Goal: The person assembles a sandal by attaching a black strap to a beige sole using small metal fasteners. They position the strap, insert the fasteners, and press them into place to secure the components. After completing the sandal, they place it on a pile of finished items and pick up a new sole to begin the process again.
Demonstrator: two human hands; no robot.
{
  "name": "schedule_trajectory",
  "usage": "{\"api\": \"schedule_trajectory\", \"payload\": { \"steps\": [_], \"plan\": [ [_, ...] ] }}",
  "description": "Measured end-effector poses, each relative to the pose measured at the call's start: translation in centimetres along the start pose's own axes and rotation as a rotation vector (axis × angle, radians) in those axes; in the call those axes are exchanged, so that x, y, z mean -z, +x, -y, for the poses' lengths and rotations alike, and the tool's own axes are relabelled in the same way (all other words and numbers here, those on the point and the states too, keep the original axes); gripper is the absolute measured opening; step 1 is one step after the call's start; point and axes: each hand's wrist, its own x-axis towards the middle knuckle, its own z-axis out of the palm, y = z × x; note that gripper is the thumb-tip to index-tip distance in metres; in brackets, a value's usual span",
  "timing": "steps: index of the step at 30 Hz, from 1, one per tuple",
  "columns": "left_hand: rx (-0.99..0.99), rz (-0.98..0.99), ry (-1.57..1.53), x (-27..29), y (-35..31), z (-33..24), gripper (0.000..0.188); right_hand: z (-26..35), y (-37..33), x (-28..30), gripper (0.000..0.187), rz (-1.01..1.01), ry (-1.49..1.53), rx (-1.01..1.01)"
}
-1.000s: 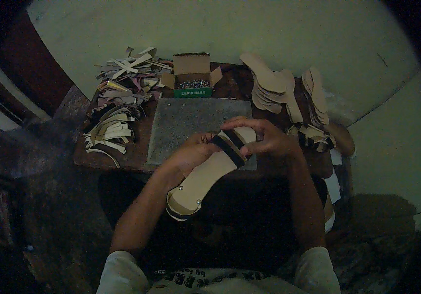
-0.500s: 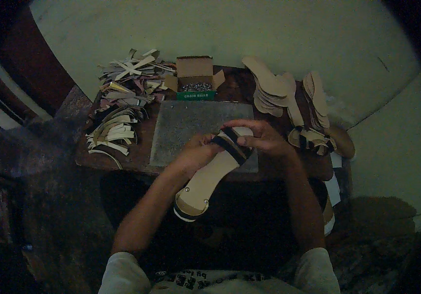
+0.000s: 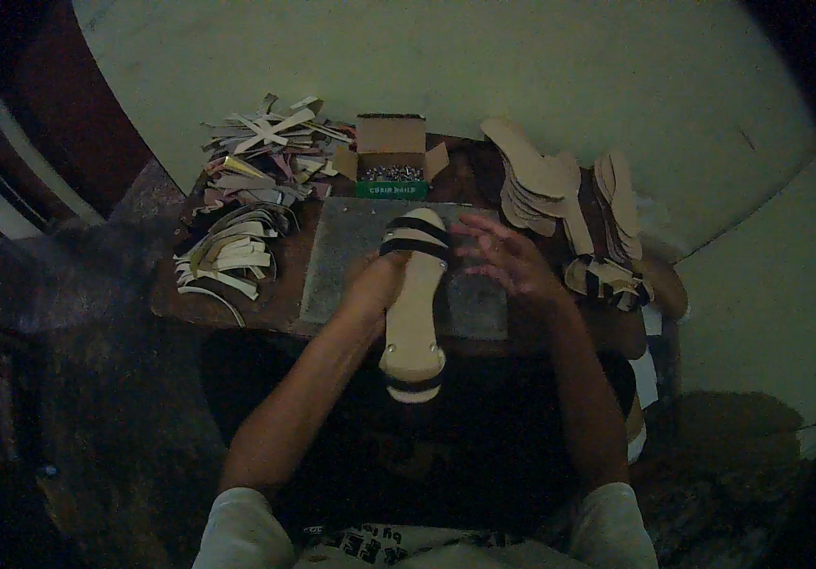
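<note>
While the left hand point(image 3: 375, 287) keeps its grip closed around the left edge of a cream-soled sandal point(image 3: 413, 313), its fingers mostly hidden from me, the right hand point(image 3: 514, 264) is held just beside the dark straps at the toe end, its grip loose, fingers spread, with nothing in it that I can see. The sandal is up off the bench point(image 3: 180, 302), toe end over a grey slab point(image 3: 332, 261), heel reaching past the front edge toward the person's lap. Two shiny studs sit by its heel band, one on each side.

Behind the slab stands an open green box point(image 3: 391, 190) full of small metal nails. To the left I see a heap of cut scraps point(image 3: 270, 133) and curved pale strips point(image 3: 237, 254); to the right, stacked tan sole shapes point(image 3: 527, 171), and another strapped sandal point(image 3: 607, 283) near the corner.
</note>
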Motion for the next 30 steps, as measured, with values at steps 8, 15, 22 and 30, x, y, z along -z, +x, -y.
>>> {"api": "schedule_trajectory", "payload": {
  "steps": [8, 15, 22, 30],
  "plan": [
    [-0.141, -0.138, -0.094, 0.8, 1.2, 1.2, 0.025, -1.2, 0.3, -2.5, 0.049, -0.029, -0.148, 0.02],
    [-0.244, -0.123, 0.253, -0.1, 0.0, 1.0, 0.019, -2.4, 0.6, -0.6, 0.029, -0.121, -0.203, -0.033],
    [-0.33, -0.07, 0.269, -0.4, -0.2, 1.3, 0.023, -0.8, 0.2, -2.0, 0.026, -0.214, -0.116, -0.074],
    [-0.268, -0.036, 0.094, 1.3, 1.4, -0.3, 0.022, 0.7, 3.4, -3.8, 0.029, -0.403, -0.139, 0.074]
  ]
}}
